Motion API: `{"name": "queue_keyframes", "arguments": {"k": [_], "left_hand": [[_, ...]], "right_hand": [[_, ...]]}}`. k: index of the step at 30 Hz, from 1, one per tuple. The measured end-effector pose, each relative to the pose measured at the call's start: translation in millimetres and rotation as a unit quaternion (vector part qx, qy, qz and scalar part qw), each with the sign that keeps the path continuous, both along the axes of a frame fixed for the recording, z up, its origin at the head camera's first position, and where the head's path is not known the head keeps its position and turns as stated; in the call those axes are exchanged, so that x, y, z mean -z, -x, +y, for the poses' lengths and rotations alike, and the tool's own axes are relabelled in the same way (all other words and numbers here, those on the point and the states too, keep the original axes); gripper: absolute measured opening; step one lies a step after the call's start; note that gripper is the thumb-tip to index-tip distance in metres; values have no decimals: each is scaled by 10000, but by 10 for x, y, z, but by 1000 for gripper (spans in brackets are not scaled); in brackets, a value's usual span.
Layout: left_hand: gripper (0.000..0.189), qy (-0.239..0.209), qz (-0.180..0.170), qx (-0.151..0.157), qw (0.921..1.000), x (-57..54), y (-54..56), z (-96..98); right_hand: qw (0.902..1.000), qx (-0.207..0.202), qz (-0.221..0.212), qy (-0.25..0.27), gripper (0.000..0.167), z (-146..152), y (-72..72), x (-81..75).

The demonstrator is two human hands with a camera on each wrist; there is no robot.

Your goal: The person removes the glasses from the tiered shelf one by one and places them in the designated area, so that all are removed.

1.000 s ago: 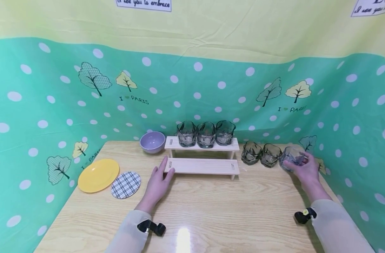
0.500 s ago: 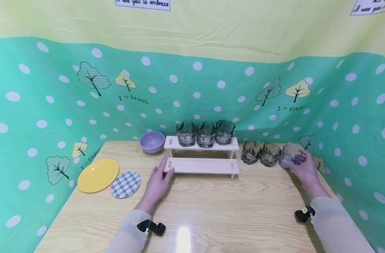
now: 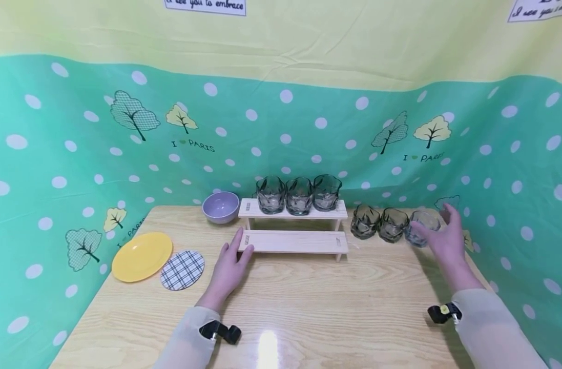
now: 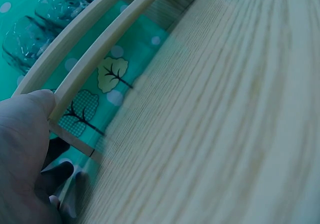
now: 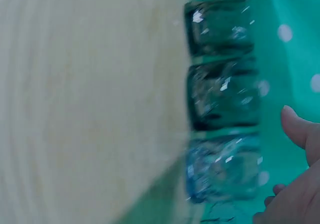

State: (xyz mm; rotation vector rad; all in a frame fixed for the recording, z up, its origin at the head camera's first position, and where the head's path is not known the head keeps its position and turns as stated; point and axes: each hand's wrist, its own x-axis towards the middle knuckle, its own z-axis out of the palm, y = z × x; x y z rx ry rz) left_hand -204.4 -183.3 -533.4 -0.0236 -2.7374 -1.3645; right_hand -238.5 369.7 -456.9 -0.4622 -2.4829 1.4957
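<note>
A two-step wooden rack stands at the back of the table, with three smoky glasses on its upper step. Three more glasses stand in a row on the table to its right. My right hand hovers at the rightmost glass with fingers spread, not gripping it; the right wrist view shows a gap between them. My left hand lies flat on the table, its thumb touching the left end of the rack's lower step.
A purple bowl sits left of the rack. A yellow plate and a plaid coaster lie at the table's left side. A green dotted cloth walls the wooden table at the back and on both sides.
My right hand was curled round the rightmost glass; now its fingers have opened and drawn off it. The glass stands in the row. The left hand has not moved.
</note>
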Motion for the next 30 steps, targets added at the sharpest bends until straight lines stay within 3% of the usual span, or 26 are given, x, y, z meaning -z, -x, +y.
{"name": "queue_keyframes", "arguments": {"k": [5, 14, 30], "left_hand": [[76, -21, 33, 18, 10000, -7, -11, -9], [77, 28, 26, 1, 10000, 8, -16, -3], [76, 7, 10, 8, 10000, -10, -18, 6]], "right_hand": [[9998, -170, 19, 65, 124, -220, -16, -221], [9978, -606, 266, -73, 125, -632, 45, -465], [9843, -1472, 914, 348, 112, -1392, 178, -648]]}}
